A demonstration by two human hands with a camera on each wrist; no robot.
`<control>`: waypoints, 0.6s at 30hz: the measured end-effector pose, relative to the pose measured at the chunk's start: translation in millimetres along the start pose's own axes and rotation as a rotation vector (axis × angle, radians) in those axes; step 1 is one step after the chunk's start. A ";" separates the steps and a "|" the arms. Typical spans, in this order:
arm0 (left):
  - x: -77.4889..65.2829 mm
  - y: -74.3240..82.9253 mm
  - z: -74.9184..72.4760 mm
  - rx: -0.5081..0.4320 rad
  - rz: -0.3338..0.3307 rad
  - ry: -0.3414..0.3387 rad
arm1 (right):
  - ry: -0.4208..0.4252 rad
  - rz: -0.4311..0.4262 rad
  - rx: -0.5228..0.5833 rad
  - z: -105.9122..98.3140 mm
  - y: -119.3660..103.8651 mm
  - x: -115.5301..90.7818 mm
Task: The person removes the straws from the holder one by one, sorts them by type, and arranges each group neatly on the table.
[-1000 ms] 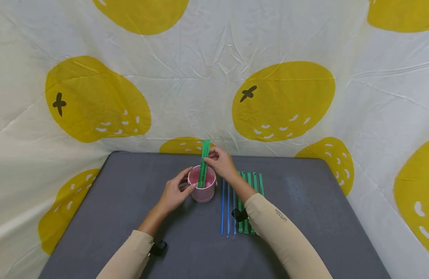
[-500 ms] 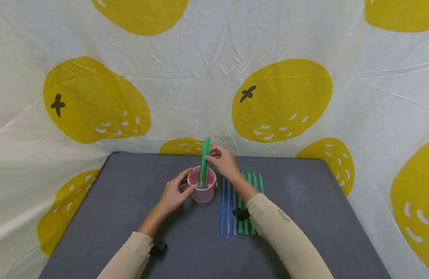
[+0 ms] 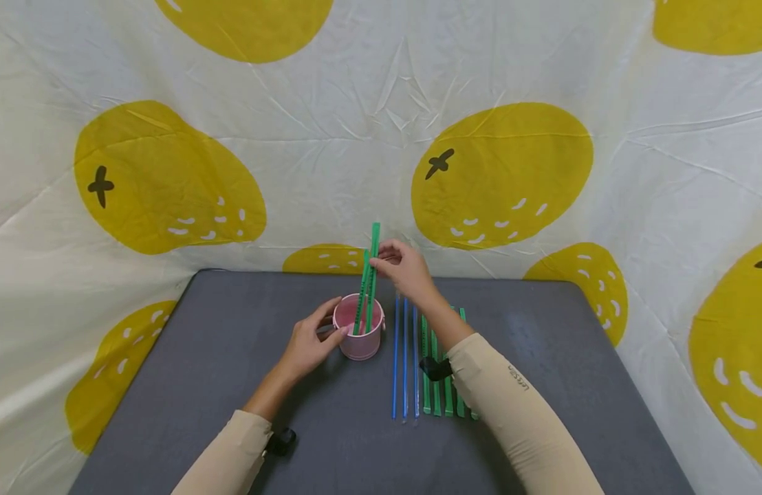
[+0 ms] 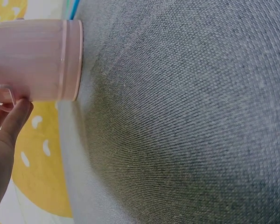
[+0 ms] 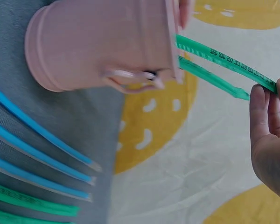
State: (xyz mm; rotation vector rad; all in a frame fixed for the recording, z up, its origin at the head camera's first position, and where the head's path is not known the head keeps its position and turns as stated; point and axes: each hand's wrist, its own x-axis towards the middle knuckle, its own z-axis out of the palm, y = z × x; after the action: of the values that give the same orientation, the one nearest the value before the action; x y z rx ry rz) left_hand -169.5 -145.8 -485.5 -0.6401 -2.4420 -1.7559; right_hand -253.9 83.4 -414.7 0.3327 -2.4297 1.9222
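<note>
A small pink bucket [image 3: 361,347] stands upright on the grey table. My left hand [image 3: 309,345] holds it from the left, thumb at the near rim and fingers round the far side. With thumb and fingertips, my right hand [image 3: 406,271] pinches a green wrapped straw [image 3: 373,275] that bears dark print. Its lower end is inside the bucket and its top rises above the hand. Beside it a second green wrapped straw [image 3: 362,292] leans in the bucket, its top lower. The right wrist view shows both straws [image 5: 224,60] sticking out past the rim.
Right of the bucket, three blue straws [image 3: 405,364] lie side by side on the table [image 3: 232,344]. Several green wrapped straws [image 3: 437,392] lie in a row beyond them, partly hidden by the right forearm. A curtain [image 3: 344,172] with yellow fruit prints hangs behind.
My right hand has moved up and slightly right, raising one green wrapped straw above the other, which stays in the bucket. The left hand and bucket have hardly moved.
</note>
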 end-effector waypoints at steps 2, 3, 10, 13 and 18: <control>0.4 -0.4 0.2 -0.004 0.002 0.001 | -0.002 -0.008 0.008 -5.0 -6.5 1.0; 0.6 -0.7 0.3 -0.003 0.002 0.001 | -0.001 -0.018 0.019 -7.4 -9.5 1.7; 2.0 -3.3 2.1 0.004 -0.001 0.007 | 0.017 -0.116 0.068 -27.0 -29.1 5.6; 2.7 -4.3 3.1 0.015 0.005 0.013 | 0.030 -0.148 0.094 -35.3 -35.3 6.8; 3.4 -5.4 4.4 0.027 0.007 0.017 | 0.047 -0.166 0.144 -49.5 -42.6 5.9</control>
State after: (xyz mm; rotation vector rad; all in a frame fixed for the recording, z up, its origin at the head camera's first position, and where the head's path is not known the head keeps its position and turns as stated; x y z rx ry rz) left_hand -173.8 -142.1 -490.9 -0.6273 -2.4452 -1.7152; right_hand -257.5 121.1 -361.1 0.4711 -2.1654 2.0115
